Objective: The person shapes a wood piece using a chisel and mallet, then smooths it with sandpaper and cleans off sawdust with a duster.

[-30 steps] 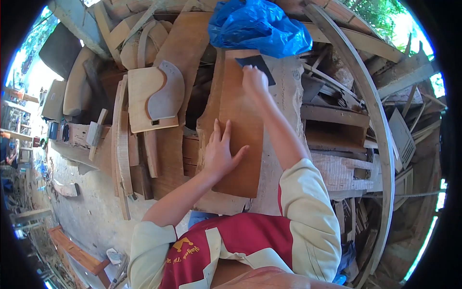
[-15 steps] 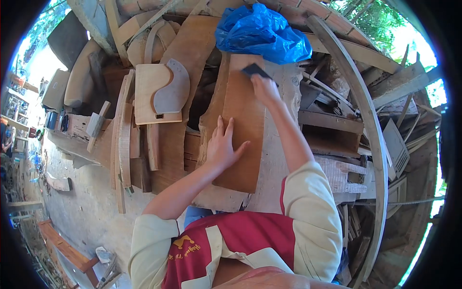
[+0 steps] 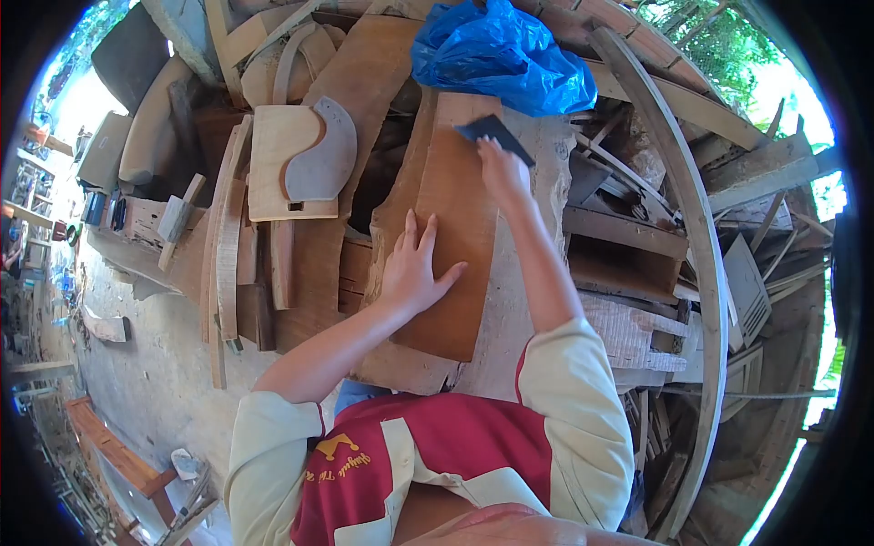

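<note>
A long brown wooden board (image 3: 446, 314) lies lengthwise in front of me, paler at its far end. My left hand (image 3: 414, 273) rests flat on the board's near half, fingers spread. At the far right edge, my right hand (image 3: 503, 168) grips a dark sheet of sandpaper (image 3: 499, 136), pressed against the board's surface. The sheet sticks out past both sides of the fingers. The underside of the sandpaper is hidden.
A blue plastic bag (image 3: 501, 59) sits beyond the board. To the left, a grey curved template (image 3: 325, 155) lies on a pale wooden panel (image 3: 278, 187). A long curved timber (image 3: 696, 200) stands on the right, among scrap wood. Wooden strips (image 3: 228, 264) lean at left.
The view has shifted slightly. My right hand and the sandpaper have come a little nearer to me along the board. My left hand stays flat in place.
</note>
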### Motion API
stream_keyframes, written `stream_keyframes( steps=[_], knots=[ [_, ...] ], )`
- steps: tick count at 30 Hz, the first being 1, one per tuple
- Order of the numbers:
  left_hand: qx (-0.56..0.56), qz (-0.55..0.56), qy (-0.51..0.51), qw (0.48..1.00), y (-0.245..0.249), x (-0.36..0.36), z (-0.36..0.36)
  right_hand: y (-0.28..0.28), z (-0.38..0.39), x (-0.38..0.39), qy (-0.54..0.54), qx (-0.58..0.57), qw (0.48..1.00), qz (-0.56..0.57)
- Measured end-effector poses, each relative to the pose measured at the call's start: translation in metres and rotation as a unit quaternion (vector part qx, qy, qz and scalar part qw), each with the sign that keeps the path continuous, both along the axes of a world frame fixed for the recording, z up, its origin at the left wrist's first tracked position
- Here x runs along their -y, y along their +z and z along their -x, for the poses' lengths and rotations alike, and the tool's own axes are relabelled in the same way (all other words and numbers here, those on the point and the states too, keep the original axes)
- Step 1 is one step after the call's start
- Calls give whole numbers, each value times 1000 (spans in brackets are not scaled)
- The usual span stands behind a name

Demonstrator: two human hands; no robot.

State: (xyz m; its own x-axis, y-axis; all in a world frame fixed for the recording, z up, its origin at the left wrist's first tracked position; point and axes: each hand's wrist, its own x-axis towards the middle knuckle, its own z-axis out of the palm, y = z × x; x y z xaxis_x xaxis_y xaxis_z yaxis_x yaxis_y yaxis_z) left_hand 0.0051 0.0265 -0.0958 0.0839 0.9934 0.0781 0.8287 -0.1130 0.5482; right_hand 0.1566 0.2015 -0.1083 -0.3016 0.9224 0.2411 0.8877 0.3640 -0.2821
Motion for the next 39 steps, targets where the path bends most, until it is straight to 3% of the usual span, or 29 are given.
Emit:
stream_keyframes(
  steps=[4, 6, 9, 11, 13, 15, 19, 22, 27, 29, 30, 31, 33, 35, 39],
  knots=[
    [9, -12, 9, 1000, 1, 1, -1, 6, 16, -64, -26, 28, 999, 17],
    [24, -1, 7, 1000, 2, 2, -1, 11, 22, -70, -46, 62, 996, 45],
    [12, 5, 9, 1000, 3, 2, -1, 7, 22, -57, -41, 64, 997, 2],
    [6, 1, 12, 1000, -1, 0, 0, 19, 22, -22, -26, 103, 992, 71],
    [2, -1, 17, 1000, -2, 1, 1, -1, 15, 26, 5, 84, 995, -48],
    [98, 29, 29, 994, 0, 2, 2, 2, 11, 85, 6, 97, 994, -45],
    [111, -44, 18, 993, -9, 1, 5, 17, -1, 182, 9, -24, 1000, 11],
    [256, 21, 45, 965, -11, 2, 10, 32, 1, 227, -39, -69, 996, 50],
    [226, -69, -3, 972, -14, 33, 35, 49, 17, 257, -40, -136, 989, 49],
    [48, -137, -177, 973, 13, 63, 57, 56, 30, 268, -2, -118, 993, 9],
    [65, -149, -188, 969, 23, 78, 66, 60, 41, 274, 5, -119, 993, 8],
    [63, -150, -183, 969, 24, 87, 78, 64, 52, 280, 28, -96, 995, 3],
    [35, 5, -202, 979, 27, 103, 105, 72, 76, 291, 56, -74, 996, -3],
    [14, -31, -181, 983, 29, 118, 139, 78, 106, 302, 102, -33, 993, -38],
    [-50, -158, -109, 980, 36, 144, 212, 77, 163, 317, 112, -60, 992, -11]
  ],
)
